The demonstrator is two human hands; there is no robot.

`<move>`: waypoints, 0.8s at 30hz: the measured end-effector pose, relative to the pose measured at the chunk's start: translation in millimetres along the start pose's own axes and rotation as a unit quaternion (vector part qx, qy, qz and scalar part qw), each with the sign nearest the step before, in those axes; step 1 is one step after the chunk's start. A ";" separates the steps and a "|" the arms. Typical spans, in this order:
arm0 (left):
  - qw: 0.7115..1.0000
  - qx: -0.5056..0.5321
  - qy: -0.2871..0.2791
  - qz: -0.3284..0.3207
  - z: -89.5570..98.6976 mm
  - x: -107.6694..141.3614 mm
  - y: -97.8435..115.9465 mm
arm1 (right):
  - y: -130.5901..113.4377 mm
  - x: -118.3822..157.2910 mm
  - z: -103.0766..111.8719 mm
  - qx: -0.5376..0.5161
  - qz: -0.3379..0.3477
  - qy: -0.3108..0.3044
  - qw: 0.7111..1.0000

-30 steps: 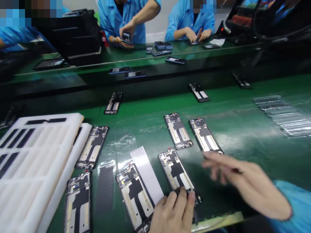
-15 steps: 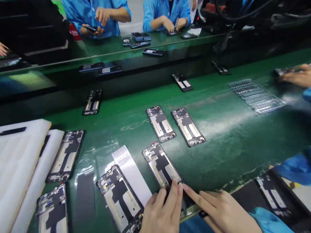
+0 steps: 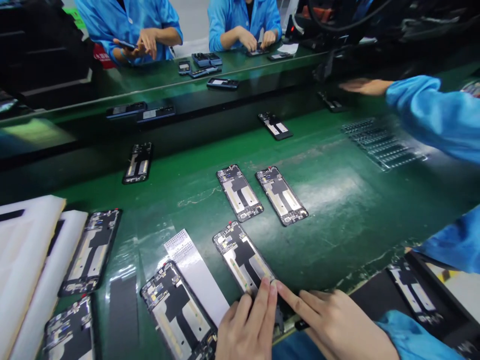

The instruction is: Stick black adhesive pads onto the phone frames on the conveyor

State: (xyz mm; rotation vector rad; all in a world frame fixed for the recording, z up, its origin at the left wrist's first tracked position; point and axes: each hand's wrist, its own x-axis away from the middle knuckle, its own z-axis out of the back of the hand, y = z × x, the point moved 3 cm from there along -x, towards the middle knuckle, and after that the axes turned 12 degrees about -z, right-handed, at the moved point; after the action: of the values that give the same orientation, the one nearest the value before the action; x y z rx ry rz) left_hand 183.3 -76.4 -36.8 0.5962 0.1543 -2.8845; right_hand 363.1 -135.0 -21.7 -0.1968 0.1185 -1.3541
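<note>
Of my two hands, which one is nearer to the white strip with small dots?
Left. Your left hand is beside the near end of the white strip; your right hand is farther right, beyond the left one.

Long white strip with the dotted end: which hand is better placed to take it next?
Probably left: the left hand is beside the strip; the right hand is farther off.

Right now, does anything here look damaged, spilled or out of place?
The glossy green tabletop has a pale, ragged line along its near edge, past your right hand, perhaps peeling, and a wavy pale scuff left of the two opened black phones lying side by side. I see no spill.
</note>
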 end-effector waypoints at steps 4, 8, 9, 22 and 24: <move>0.999 0.027 0.016 0.026 -1.5 -3.8 0.5 | -8.9 0.8 -2.9 0.059 -0.013 0.020 0.998; 0.994 0.035 -0.034 0.099 6.0 -9.8 -9.2 | -7.2 -12.2 11.8 0.099 -0.043 -0.041 0.993; 0.993 0.023 -0.057 0.104 14.0 -9.8 -14.4 | -4.4 -19.8 19.2 0.075 -0.040 -0.070 0.994; 0.998 0.016 -0.053 -0.034 35.5 31.9 1.6 | -4.7 -82.6 -4.4 -0.006 -0.281 -0.091 0.955; 0.998 0.054 -0.023 -0.029 43.8 38.3 6.4 | -6.6 -81.6 1.8 -0.022 -0.254 -0.105 0.961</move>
State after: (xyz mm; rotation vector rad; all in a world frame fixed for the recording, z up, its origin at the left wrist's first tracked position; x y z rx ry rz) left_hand 133.4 -95.1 -12.6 0.5525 0.0099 -2.9760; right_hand 339.8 -56.5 -21.0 -0.4282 -0.0879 -1.8317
